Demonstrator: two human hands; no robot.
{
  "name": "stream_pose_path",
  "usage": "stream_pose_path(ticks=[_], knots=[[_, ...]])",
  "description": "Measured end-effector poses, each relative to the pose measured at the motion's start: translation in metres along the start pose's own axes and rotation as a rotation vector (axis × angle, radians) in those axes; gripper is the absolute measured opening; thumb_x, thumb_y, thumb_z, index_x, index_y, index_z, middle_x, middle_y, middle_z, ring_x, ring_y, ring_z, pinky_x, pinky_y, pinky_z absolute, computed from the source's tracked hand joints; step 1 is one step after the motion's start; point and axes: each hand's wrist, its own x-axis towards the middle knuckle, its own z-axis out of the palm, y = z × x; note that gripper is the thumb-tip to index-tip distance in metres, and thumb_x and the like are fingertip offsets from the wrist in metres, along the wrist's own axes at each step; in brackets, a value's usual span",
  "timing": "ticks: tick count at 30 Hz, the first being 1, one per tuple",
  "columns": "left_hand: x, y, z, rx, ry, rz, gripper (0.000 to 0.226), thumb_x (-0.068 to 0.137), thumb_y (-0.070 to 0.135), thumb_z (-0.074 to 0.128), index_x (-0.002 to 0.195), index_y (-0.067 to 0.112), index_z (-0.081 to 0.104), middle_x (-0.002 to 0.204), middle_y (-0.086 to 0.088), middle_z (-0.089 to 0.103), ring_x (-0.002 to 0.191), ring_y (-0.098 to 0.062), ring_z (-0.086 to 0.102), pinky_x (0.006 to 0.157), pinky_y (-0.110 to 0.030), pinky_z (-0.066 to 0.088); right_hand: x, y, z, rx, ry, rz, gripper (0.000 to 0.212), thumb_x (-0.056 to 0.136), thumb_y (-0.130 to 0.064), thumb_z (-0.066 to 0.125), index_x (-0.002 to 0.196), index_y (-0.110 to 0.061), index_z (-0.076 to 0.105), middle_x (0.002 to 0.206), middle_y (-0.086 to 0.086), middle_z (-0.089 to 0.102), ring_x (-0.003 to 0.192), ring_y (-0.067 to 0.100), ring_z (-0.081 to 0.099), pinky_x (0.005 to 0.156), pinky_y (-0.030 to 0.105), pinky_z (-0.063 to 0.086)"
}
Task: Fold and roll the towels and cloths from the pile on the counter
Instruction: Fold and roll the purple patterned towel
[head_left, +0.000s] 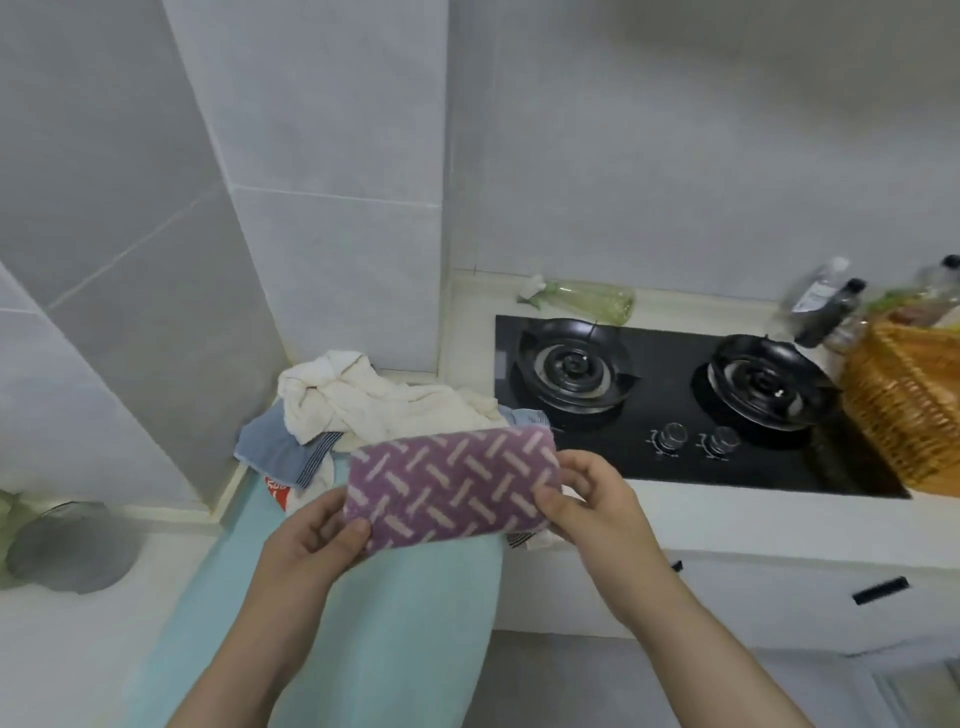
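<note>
A purple terry towel with pale dash pattern, folded into a thick roll, is held in the air over the counter's front edge. The left hand pinches its left end, thumb on top, and the right hand grips its right end, fingers curled. Beneath it a pale turquoise towel lies spread and hangs over the front edge. Just behind, in the back corner by the wall, sits the pile: a crumpled cream towel on a blue-grey cloth with striped hem. To the right is a black glass two-burner hob, with a woven wicker basket at the counter's right end.
</note>
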Motion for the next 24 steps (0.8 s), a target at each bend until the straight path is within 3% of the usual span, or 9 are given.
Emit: stream_pose_path(ticks=[3, 5, 8, 10, 13, 18, 20, 22, 24], knots=[[0.013, 0.010, 0.034, -0.005, -0.079, 0.002, 0.062, 0.064, 0.023, 0.084, 0.122, 0.012, 0.062, 0.111, -0.009, 0.072, 0.105, -0.028, 0.068, 0.093, -0.034, 0.054, -0.010, -0.008, -0.034, 0.028, 0.091, -0.034, 0.023, 0.087, -0.003, 0.066, 0.106, -0.016, 0.062, 0.104, -0.001, 0.071, 0.089, 0.019, 0.071, 0.082, 0.035, 0.056], [0.022, 0.014, 0.062, -0.003, -0.124, 0.008, 0.055, 0.069, 0.025, 0.083, 0.119, 0.012, 0.063, 0.109, -0.008, 0.073, 0.104, -0.028, 0.068, 0.092, -0.033, 0.054, -0.015, -0.014, -0.058, 0.034, 0.146, -0.049, 0.022, 0.087, -0.002, 0.066, 0.105, -0.015, 0.062, 0.101, -0.001, 0.072, 0.086, 0.019, 0.072, 0.083, 0.036, 0.058], [0.033, 0.017, 0.108, 0.039, -0.178, 0.010, 0.030, 0.088, 0.002, 0.060, 0.115, 0.014, 0.065, 0.106, -0.007, 0.074, 0.100, -0.025, 0.070, 0.086, -0.028, 0.057, -0.022, -0.024, -0.098, 0.054, 0.221, -0.065, 0.021, 0.087, -0.001, 0.066, 0.105, -0.013, 0.062, 0.100, 0.001, 0.072, 0.088, 0.021, 0.072, 0.084, 0.036, 0.059], [0.039, 0.020, 0.140, 0.058, -0.237, 0.024, 0.031, 0.087, 0.002, 0.062, 0.116, 0.013, 0.065, 0.106, -0.007, 0.074, 0.097, -0.021, 0.070, 0.081, -0.025, 0.058, -0.026, -0.029, -0.127, 0.068, 0.259, -0.075, 0.021, 0.087, -0.002, 0.066, 0.105, -0.013, 0.062, 0.100, 0.002, 0.071, 0.089, 0.019, 0.072, 0.080, 0.031, 0.060], [0.046, 0.022, 0.189, 0.053, -0.300, 0.036, 0.050, 0.071, 0.021, 0.075, 0.119, 0.013, 0.065, 0.108, -0.007, 0.074, 0.100, -0.023, 0.070, 0.081, -0.025, 0.058, -0.030, -0.034, -0.173, 0.080, 0.304, -0.087, 0.022, 0.088, -0.006, 0.067, 0.106, -0.015, 0.061, 0.100, -0.001, 0.071, 0.089, 0.013, 0.071, 0.074, 0.025, 0.059], [0.052, 0.015, 0.282, 0.068, -0.380, 0.015, 0.032, 0.087, -0.002, 0.063, 0.116, 0.010, 0.065, 0.107, -0.013, 0.073, 0.094, -0.022, 0.069, 0.077, -0.024, 0.058, -0.031, -0.037, -0.260, 0.131, 0.385, -0.071, 0.022, 0.088, -0.006, 0.066, 0.106, -0.016, 0.060, 0.100, 0.000, 0.071, 0.088, 0.014, 0.071, 0.075, 0.028, 0.059], [0.053, 0.011, 0.318, 0.038, -0.414, 0.013, 0.041, 0.075, 0.014, 0.078, 0.114, 0.012, 0.067, 0.107, -0.014, 0.073, 0.093, -0.020, 0.070, 0.075, -0.024, 0.057, -0.030, -0.038, -0.295, 0.154, 0.406, -0.065, 0.022, 0.089, -0.004, 0.066, 0.106, -0.015, 0.060, 0.099, 0.001, 0.071, 0.085, 0.012, 0.071, 0.073, 0.026, 0.058], [0.054, 0.007, 0.355, 0.047, -0.431, -0.001, 0.065, 0.055, 0.035, 0.089, 0.113, 0.015, 0.068, 0.106, -0.011, 0.074, 0.092, -0.019, 0.070, 0.075, -0.024, 0.057, -0.029, -0.037, -0.329, 0.166, 0.423, -0.081, 0.022, 0.088, -0.002, 0.065, 0.105, -0.014, 0.060, 0.099, 0.002, 0.071, 0.084, 0.012, 0.072, 0.070, 0.025, 0.057], [0.053, 0.001, 0.389, 0.048, -0.418, -0.009, 0.047, 0.072, 0.024, 0.081, 0.115, 0.014, 0.066, 0.107, -0.010, 0.073, 0.093, -0.019, 0.070, 0.081, -0.028, 0.057, -0.028, -0.037, -0.360, 0.164, 0.439, -0.095, 0.021, 0.088, -0.001, 0.065, 0.105, -0.014, 0.060, 0.099, 0.002, 0.071, 0.084, 0.012, 0.072, 0.071, 0.025, 0.057]])
